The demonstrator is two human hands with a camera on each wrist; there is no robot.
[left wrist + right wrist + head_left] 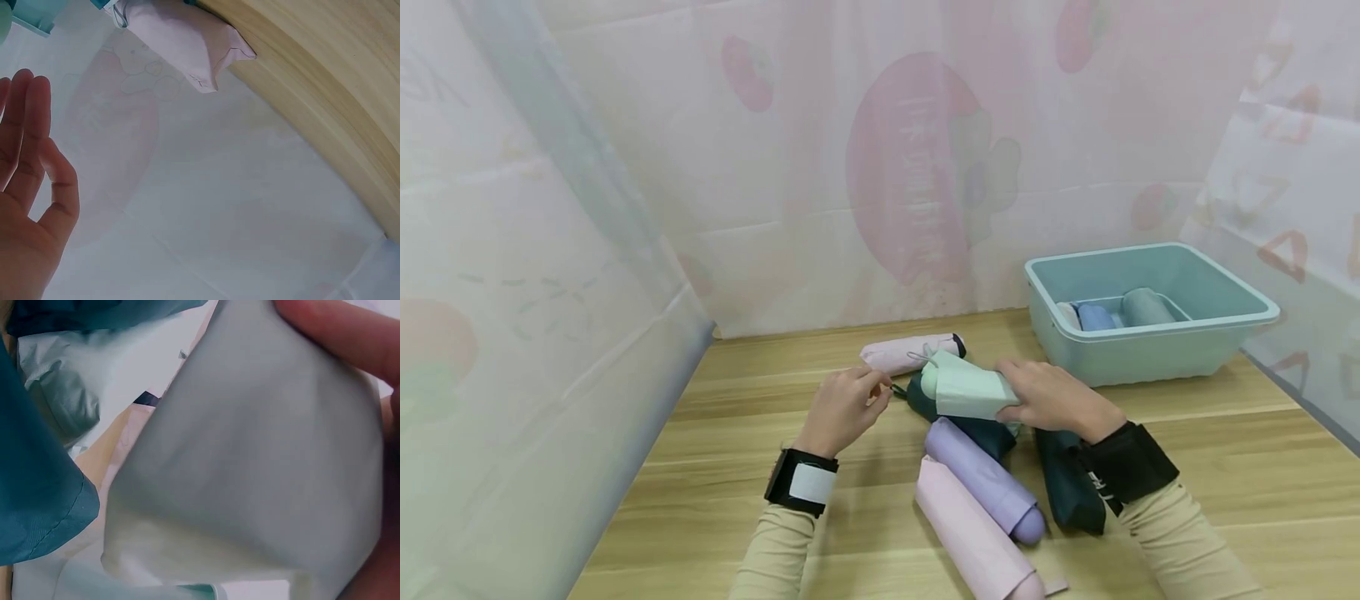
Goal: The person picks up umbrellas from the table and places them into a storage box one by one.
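Our right hand (1048, 398) grips the mint umbrella (962, 387), fingers curled over its right end; left hand (842, 408) pinches a thin cord at its left tip. Umbrella's long axis runs left-right betw. both hands, above the dark green umbrella (977, 429), left of the teal bin (1150, 350) on the counter (1225, 450).

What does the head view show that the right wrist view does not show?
Only the head view shows the left hand, the teal tub, the purple umbrella and the wooden table. Only the right wrist view shows the fabric weave close up. Both show the right hand gripping the mint umbrella beside dark teal fabric.
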